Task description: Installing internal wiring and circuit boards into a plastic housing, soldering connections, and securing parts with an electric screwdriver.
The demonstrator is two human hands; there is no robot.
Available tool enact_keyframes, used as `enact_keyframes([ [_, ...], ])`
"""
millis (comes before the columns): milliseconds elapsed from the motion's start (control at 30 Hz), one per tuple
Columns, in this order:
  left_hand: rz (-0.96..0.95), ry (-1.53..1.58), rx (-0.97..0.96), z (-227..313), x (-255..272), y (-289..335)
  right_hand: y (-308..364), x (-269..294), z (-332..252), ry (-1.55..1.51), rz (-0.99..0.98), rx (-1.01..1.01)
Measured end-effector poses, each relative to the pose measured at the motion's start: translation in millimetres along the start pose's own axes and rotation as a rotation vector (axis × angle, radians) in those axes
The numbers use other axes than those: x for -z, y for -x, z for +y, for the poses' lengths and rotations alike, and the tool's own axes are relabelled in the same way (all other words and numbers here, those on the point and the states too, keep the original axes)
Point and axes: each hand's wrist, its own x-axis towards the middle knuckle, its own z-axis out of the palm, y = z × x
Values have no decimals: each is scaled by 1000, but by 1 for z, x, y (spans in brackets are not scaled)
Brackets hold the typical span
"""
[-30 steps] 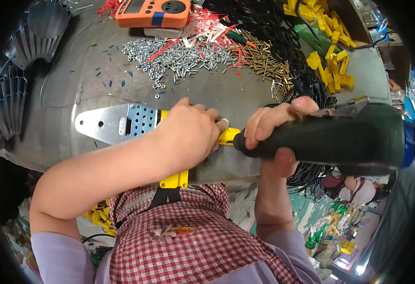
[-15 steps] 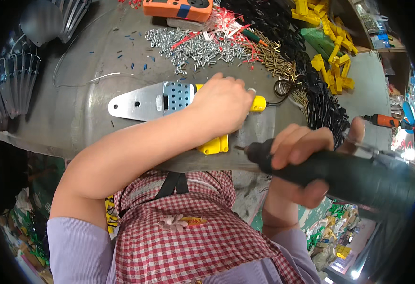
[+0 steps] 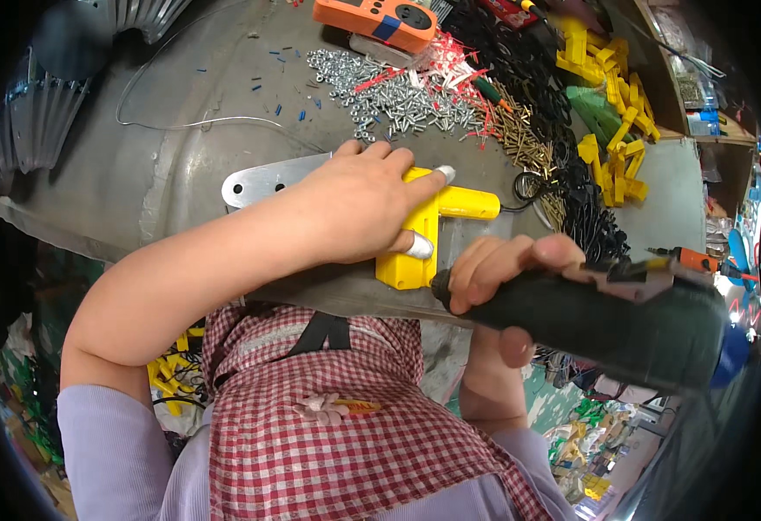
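Observation:
A yellow-handled tool [image 3: 408, 271] with a flat, tapered metal plate [image 3: 256, 181] lies on the bench before me. My left hand [image 3: 354, 198] is closed over its yellow body, with the thumb on the near side and the forefinger near the handle. White wraps cover those two fingertips. My right hand [image 3: 506, 265] grips a dark green power screwdriver [image 3: 611, 326] lying nearly level. Its nose is at the near right corner of the yellow body; whether the bit sits in a screw there I cannot tell. A black cord leaves the handle's right end.
Beyond the tool lie heaps of silver screws and nuts [image 3: 380, 91] and brass-coloured screws [image 3: 528, 130]. An orange device [image 3: 376, 22] stands behind them. Black cords [image 3: 593, 204] and yellow plastic parts [image 3: 628, 169] pile up at right. Metal plates [image 3: 33, 130] are stacked at far left.
My left hand has shifted left from the handle onto the yellow body. The screwdriver has moved left, bringing its nose to the body's corner. The view has shifted slightly.

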Motion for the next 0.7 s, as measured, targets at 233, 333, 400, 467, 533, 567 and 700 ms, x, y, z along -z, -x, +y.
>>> enact_keyframes([
  [233, 143, -59, 29, 8, -13, 10, 18, -21, 1, 317, 295, 71],
  [333, 186, -88, 37, 4, -14, 13, 11, -18, -4, 216, 369, 73],
  [400, 139, -38, 47, 5, -14, 12, 2, -26, -16, 196, 397, 117],
  [467, 121, -36, 54, 5, -10, 11, 3, -32, -20, 161, 320, 194],
  [533, 106, -41, 65, 1, -9, 13, 7, -33, -9, 160, 205, 142],
  [567, 128, -48, 25, -3, -10, 16, 8, -34, -3, 159, 147, 116],
  [700, 105, -98, -127, -20, -7, 29, 4, -36, -3, 121, 141, -10],
])
